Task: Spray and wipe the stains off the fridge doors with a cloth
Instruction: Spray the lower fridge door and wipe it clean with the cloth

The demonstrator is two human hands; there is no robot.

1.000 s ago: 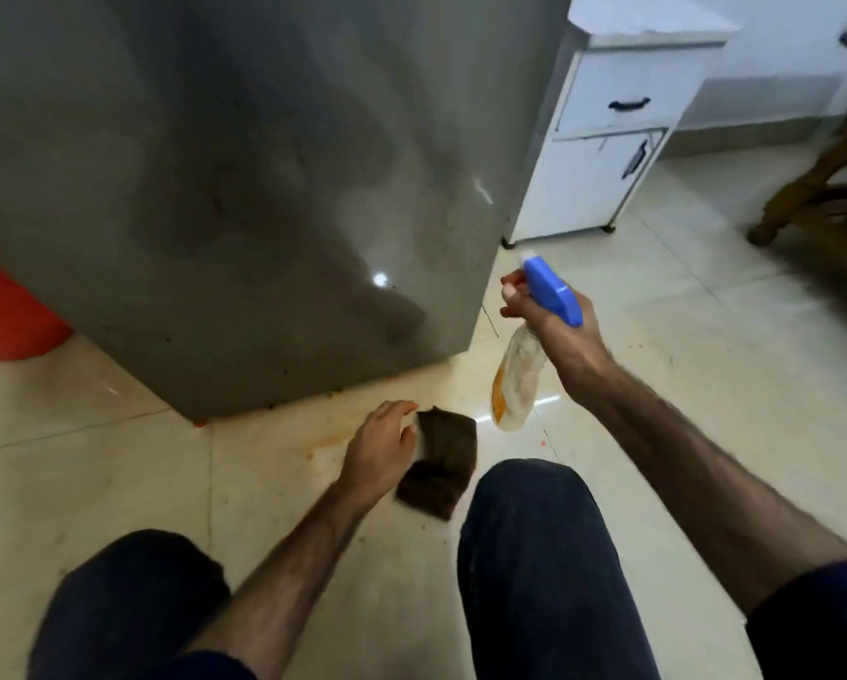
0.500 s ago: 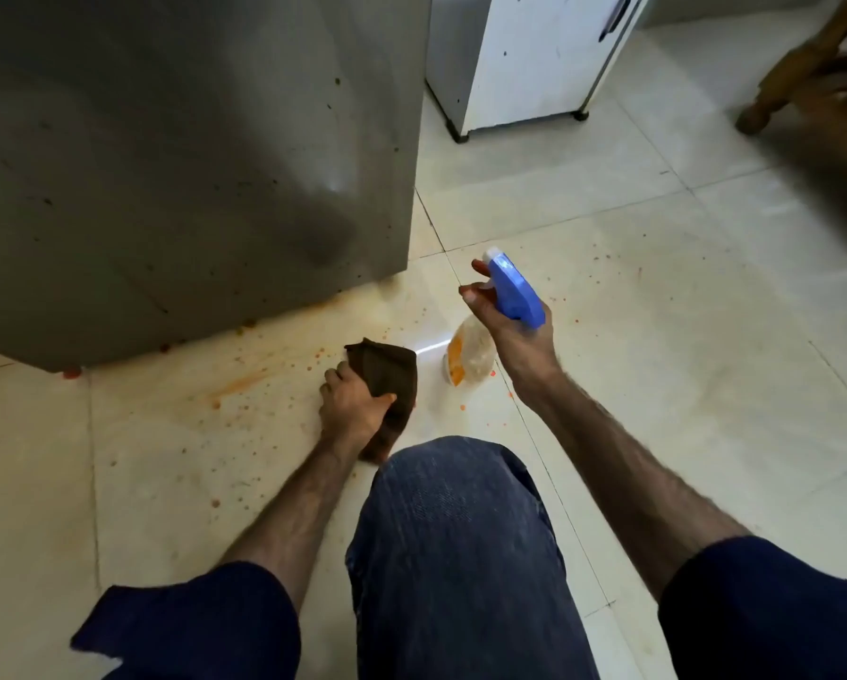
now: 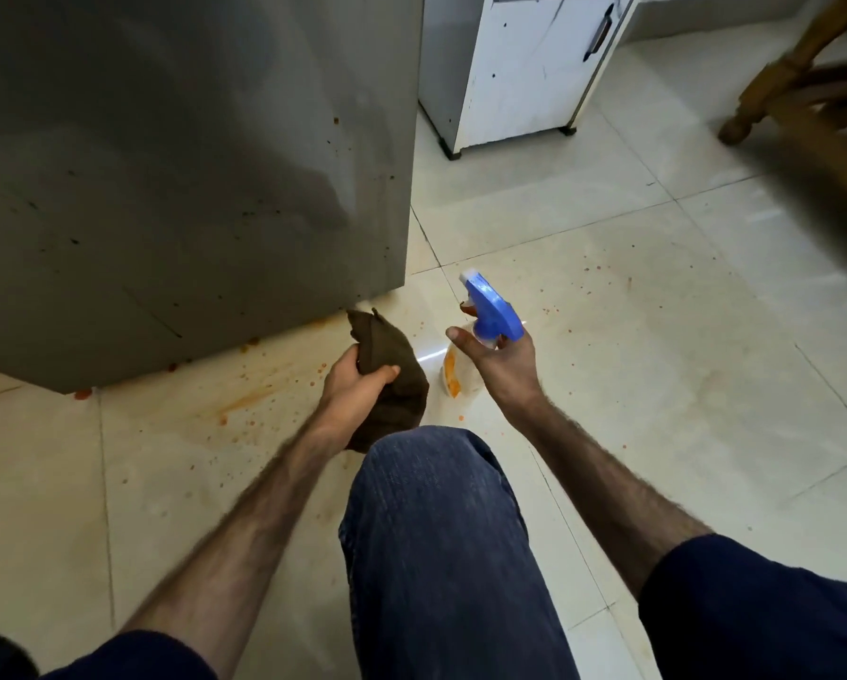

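Note:
The grey fridge door (image 3: 191, 179) fills the upper left, flecked with small dark and orange spots near its lower right corner. My left hand (image 3: 355, 387) grips a bunched brown cloth (image 3: 394, 380), lifted off the floor just below that corner. To its right my right hand (image 3: 502, 365) holds a spray bottle (image 3: 490, 319) with a blue trigger head and a clear body with orange liquid; the nozzle points up and left toward the fridge.
Orange smears and splatter (image 3: 245, 400) mark the pale floor tiles below the fridge. A white cabinet (image 3: 524, 71) stands at the back, a wooden chair (image 3: 804, 85) at the upper right. My bent knee (image 3: 431, 483) in blue jeans sits below both hands.
My left hand took hold of the cloth lying on the floor and lifted it toward the fridge corner. The bottle stayed in my right hand; my view tilted down, then nearer.

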